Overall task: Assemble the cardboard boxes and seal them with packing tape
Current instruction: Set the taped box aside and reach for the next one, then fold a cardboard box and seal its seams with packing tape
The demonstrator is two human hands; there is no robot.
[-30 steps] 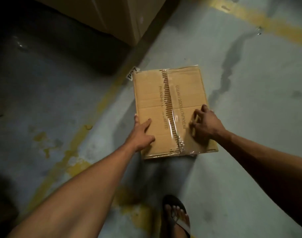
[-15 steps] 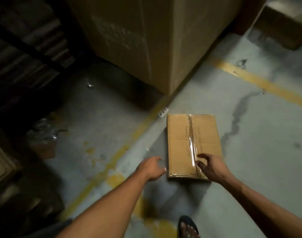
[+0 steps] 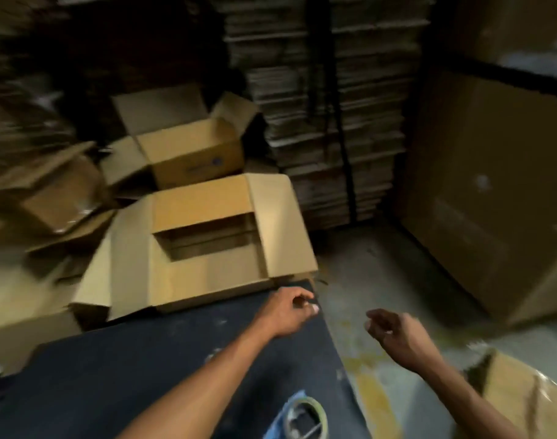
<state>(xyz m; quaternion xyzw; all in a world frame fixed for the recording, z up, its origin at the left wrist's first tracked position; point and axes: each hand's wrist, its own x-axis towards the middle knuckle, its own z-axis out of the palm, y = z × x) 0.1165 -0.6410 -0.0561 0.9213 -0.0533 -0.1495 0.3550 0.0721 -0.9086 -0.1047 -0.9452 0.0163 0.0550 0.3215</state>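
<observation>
- Both our hands are free and apart: the left hand (image 3: 288, 313) hovers over the far corner of the dark blue work table (image 3: 118, 381) with fingers loosely curled on nothing, and the right hand (image 3: 394, 335) hangs the same way above the grey concrete floor (image 3: 375, 274).
- The next job, we judge, is the open brown cardboard box with splayed flaps (image 3: 204, 245) at the table's far edge; we should fold the short flaps first, then the long ones.
- The clear packing-tape roll on its blue dispenser (image 3: 302, 416) lies near us on the table (handy).
- A second ago we were pressing down the taped flat brown box (image 3: 521, 394); now it lies at lower right, released, and our view has swung left.
</observation>
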